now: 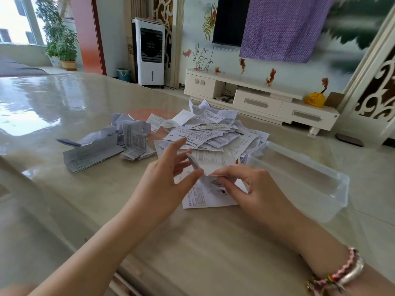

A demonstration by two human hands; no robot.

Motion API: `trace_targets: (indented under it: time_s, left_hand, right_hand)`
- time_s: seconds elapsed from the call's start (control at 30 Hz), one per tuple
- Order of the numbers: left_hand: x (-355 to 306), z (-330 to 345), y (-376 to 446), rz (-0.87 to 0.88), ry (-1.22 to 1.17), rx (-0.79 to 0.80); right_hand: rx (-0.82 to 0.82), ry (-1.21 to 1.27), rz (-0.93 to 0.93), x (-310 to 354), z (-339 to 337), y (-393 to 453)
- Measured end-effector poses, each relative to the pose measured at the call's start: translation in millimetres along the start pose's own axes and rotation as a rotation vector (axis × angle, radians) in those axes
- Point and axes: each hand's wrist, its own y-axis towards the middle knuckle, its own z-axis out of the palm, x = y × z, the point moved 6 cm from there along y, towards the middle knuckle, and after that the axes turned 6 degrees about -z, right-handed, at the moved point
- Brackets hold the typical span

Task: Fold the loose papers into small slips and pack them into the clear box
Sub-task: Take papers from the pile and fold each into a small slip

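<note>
A printed paper sheet [199,195] lies on the table in front of me, partly lifted into a fold. My left hand [164,180] pinches its raised edge between thumb and fingers. My right hand [252,186] pinches the same sheet from the right, fingers curled over the fold. Behind them spreads a heap of loose papers [213,131]. To the left sits a smaller group of folded slips [111,144]. The clear box [303,180] stands open to the right of my hands, and nothing shows inside it.
The glossy beige table [64,116] extends far to the left and toward me. Beyond its far edge stand a white TV cabinet [256,97] and a white air cooler [149,52]. The box sits near the table's right edge.
</note>
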Motion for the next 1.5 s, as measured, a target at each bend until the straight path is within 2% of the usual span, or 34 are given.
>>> trace_targets:
  time_s: [0.1,0.23,0.37,0.43,0.57,0.67,0.8,0.9,1.0,1.07,1.13,1.2,1.33,1.5]
  left_hand:
    - [2,14,-2,-0.042,-0.244,0.17]
    - [-2,30,-10,-0.029,-0.268,0.292]
    - [-6,32,-11,-0.017,-0.192,0.314]
    - [-9,29,-11,-0.028,-0.233,0.308]
    - [-11,23,-10,-0.115,-0.377,0.302]
    - [-9,25,-12,-0.197,-0.412,0.349]
    - [-5,22,-13,-0.296,-0.426,0.365]
    - [-3,16,-12,-0.341,-0.429,0.34]
    - [1,0,-8,-0.356,-0.369,0.238]
    - [7,-21,-3,-0.348,-0.293,0.085]
    - [15,-47,2,-0.325,-0.126,-0.103]
    - [21,-65,3,-0.301,0.091,-0.217]
    - [34,-85,4,-0.27,0.445,-0.306]
    - [43,-97,5,-0.336,0.656,-0.33]
  right_hand:
    - [-0.046,0.1,-0.022,4,0,3]
    - [-0.087,0.113,-0.072,10,0,6]
    - [-0.088,0.171,-0.043,10,1,5]
    - [-0.121,0.155,-0.006,7,0,5]
    - [-0.131,0.212,0.12,-8,1,5]
    - [-0.097,0.313,0.147,-10,2,6]
    - [-0.209,0.487,0.179,-8,-6,6]
    - [-0.225,0.462,0.184,-7,-2,6]
    - [-0.147,0.353,0.191,-7,6,5]
    - [-0.108,0.277,0.193,-8,10,5]
    - [-0.094,0.205,0.178,-7,12,5]
    - [-0.075,0.116,0.151,-3,13,6]
    - [0.001,-0.069,0.106,4,21,11]
    - [0.084,-0.151,0.097,4,28,21]
